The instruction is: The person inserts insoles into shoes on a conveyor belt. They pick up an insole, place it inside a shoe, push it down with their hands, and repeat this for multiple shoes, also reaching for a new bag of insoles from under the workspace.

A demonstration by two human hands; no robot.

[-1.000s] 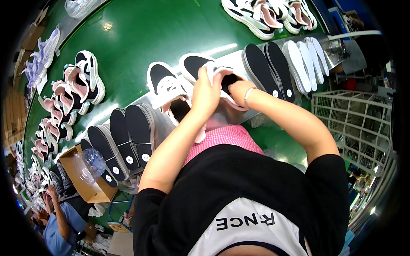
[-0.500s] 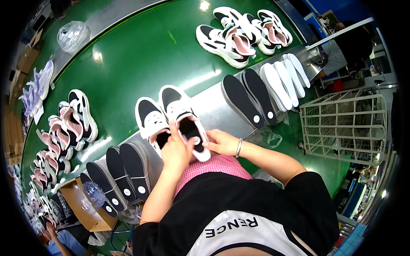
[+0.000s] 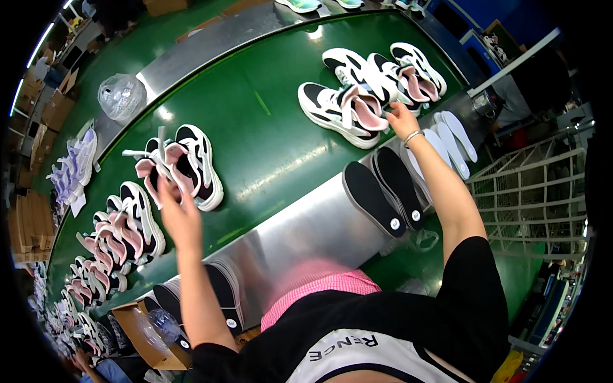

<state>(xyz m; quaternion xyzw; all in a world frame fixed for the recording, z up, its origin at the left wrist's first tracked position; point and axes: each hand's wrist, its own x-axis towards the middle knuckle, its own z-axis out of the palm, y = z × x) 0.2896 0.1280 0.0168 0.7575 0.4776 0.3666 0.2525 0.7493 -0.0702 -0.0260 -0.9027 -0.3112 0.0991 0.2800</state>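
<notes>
I see on my feed a black short-sleeved top (image 3: 418, 313), its white panel (image 3: 397, 355) dark-lettered, a pink checked garment (image 3: 332, 288), and a silvery bangle (image 3: 414, 135) on the right wrist (image 3: 408, 127).

Head camera, left of its pair, looked steeply down at close range, wearer's black shirt (image 3: 412, 314) nearest at 6 o'clock; faced across green table (image 3: 262, 163) toward 12, straight edges bowing near the rim.

Dark lettering (image 3: 345, 349) and round labels (image 3: 395, 224).
Lettering is printed on a white shirt panel (image 3: 393, 352); labels on black insoles (image 3: 370, 195) cannot be read.
</notes>
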